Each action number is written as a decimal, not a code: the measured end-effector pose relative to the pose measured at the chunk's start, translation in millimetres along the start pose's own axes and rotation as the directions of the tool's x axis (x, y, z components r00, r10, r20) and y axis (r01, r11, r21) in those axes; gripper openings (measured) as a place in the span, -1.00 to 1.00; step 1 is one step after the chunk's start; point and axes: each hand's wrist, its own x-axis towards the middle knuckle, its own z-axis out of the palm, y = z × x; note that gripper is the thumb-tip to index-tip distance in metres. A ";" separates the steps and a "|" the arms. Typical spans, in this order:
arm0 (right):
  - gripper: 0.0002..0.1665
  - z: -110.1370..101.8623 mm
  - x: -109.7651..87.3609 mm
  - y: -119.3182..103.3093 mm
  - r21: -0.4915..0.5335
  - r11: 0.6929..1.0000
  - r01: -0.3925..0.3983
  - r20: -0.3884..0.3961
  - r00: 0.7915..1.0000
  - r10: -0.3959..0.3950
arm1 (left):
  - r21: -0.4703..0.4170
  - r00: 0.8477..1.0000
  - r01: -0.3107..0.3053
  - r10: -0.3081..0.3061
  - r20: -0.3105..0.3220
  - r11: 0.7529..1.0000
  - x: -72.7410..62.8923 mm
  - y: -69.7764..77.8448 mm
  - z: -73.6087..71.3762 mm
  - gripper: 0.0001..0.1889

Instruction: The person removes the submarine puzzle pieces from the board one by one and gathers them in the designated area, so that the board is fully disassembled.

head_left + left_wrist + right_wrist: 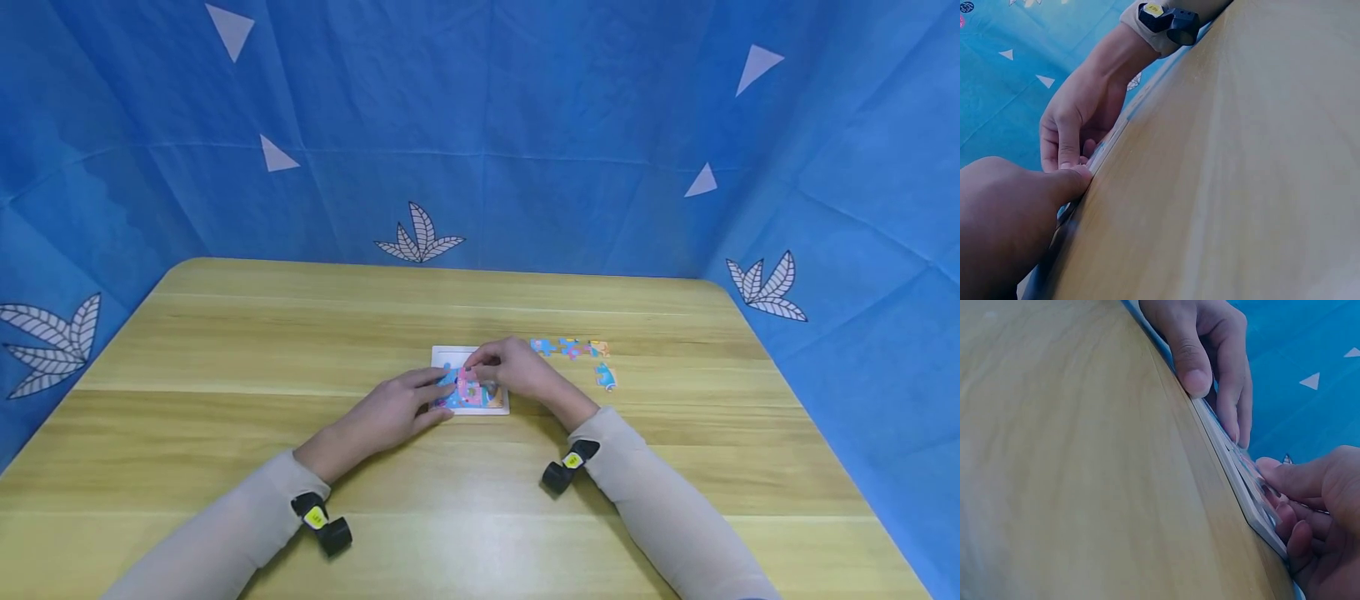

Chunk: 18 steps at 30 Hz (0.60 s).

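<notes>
Pale cloth up close: your left sleeve [213, 537] and right sleeve [667, 508] stretch in from the bottom of the head view, nearest the camera. And to the centre of it all, the jigsaw [472, 394], lying in its white tray [450, 351] near the middle of the table, between your two hands. Pink and blue show through your fingers!

Your right hand [513, 368] has a narrow grip, thumb and fingertips closed on a puzzle piece [1274, 514] over the tray; from the right wrist it looks tilted, though your fingers hide most of it. Your left hand [393, 408] lies wide, fingers loosely spread, their tips resting on the left side of the jigsaw and tray, nothing pinched there.

Just beyond your right hand, loose pieces [572, 348]: three in a row to the right of the tray, and one more, a blue piece [605, 377], set below the row's right end. Back at your cuffs, a black camera with a yellow label on each, the left one [335, 537] and the right one [557, 477]. Pale wood grain runs across the table [300, 333], and behind it hangs a blue cloth [570, 100] with white triangles and striped leaves.
</notes>
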 end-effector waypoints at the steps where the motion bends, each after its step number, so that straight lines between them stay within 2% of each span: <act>1: -0.87 0.4 0.1 -0.1 0.006 1.000 -0.001 -0.002 1.000 0.001 | 0.006 1.000 -0.004 0.004 0.001 1.000 0.0 0.0 0.0 -0.50; 8: -0.87 1.6 -0.7 -1.7 0.057 0.998 -0.021 -0.009 1.000 0.022 | 0.000 1.000 -0.005 0.005 0.013 1.000 2.0 -0.1 -0.5 -0.52; 18: -0.84 0.8 -0.8 -2.6 0.044 0.999 -0.014 0.017 1.000 0.013 | -0.006 1.000 -0.004 0.004 0.030 1.000 -0.1 0.5 -1.1 -0.52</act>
